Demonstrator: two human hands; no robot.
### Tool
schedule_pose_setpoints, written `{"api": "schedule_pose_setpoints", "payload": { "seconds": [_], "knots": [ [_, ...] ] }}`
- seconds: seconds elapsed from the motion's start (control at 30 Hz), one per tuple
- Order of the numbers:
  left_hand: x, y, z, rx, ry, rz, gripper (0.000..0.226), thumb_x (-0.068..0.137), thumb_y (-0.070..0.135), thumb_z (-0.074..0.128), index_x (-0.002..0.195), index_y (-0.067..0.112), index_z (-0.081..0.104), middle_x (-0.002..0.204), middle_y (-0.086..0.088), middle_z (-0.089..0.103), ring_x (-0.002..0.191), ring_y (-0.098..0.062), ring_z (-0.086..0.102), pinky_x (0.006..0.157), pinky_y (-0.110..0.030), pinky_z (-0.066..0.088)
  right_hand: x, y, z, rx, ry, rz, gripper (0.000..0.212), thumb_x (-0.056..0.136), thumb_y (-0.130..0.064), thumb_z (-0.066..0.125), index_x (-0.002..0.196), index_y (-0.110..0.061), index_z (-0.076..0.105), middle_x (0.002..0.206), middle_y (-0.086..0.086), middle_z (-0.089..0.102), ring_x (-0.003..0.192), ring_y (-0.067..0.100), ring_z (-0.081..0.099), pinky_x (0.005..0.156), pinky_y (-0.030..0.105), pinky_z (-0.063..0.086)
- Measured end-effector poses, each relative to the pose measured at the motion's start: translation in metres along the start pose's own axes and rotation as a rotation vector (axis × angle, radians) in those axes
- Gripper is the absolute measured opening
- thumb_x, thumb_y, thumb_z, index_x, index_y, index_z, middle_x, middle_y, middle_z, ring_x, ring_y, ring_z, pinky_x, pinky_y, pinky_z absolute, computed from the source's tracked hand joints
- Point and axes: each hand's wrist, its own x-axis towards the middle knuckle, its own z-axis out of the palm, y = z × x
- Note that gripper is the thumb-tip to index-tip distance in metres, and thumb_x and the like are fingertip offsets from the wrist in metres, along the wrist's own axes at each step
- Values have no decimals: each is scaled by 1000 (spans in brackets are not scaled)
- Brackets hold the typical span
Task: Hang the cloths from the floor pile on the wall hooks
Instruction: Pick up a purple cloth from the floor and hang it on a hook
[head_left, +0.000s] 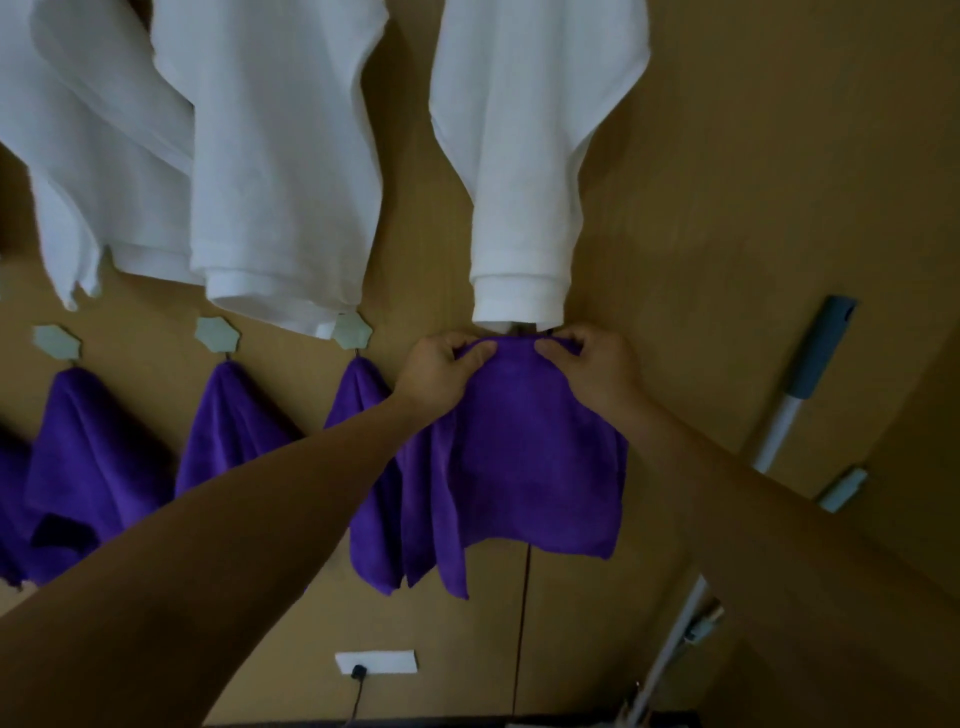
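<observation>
A purple cloth (524, 457) hangs flat against the tan wall, held up by its top edge. My left hand (441, 374) pinches the top edge at its left, and my right hand (592, 369) pinches it at its right, just under a white towel (524, 171). The hook behind this cloth is hidden. Three more purple cloths hang from pale star-shaped hooks to the left: one (358, 415) beside my left wrist, one (228, 421) further left, one (88, 457) near the left side. The floor pile is out of view.
Two more white towels (280, 171) (78, 156) hang on an upper row. A mop handle (810, 374) leans on the wall at the right. A white wall socket (376, 662) with a black plug sits low in the middle.
</observation>
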Motion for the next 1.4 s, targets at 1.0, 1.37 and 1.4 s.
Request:
{"api": "schedule_pose_setpoints", "payload": {
  "seconds": [1.0,1.37,1.4],
  "knots": [
    [-28,-15,45,942,150,163,26,89,24,52,111,11,58,105,-12,58,95,-31,53,77,-39,36,-13,22,36,-419,87,-75,23,88,-10,54,106,-9,68,111,14,59,97,31,58,82,45,48],
    [-32,-10,62,181,-40,-25,46,88,5,56,133,7,45,98,2,59,78,-3,52,60,5,33,-29,20,45,-134,-54,125,34,85,-9,60,119,-9,57,105,10,66,93,27,63,79,38,51],
    [-31,-10,62,140,-65,-51,43,86,1,56,129,6,49,98,2,60,78,-3,53,61,5,34,-26,20,43,-77,-25,177,30,84,-7,61,113,-8,59,101,9,67,90,26,63,76,35,51]
  ]
}}
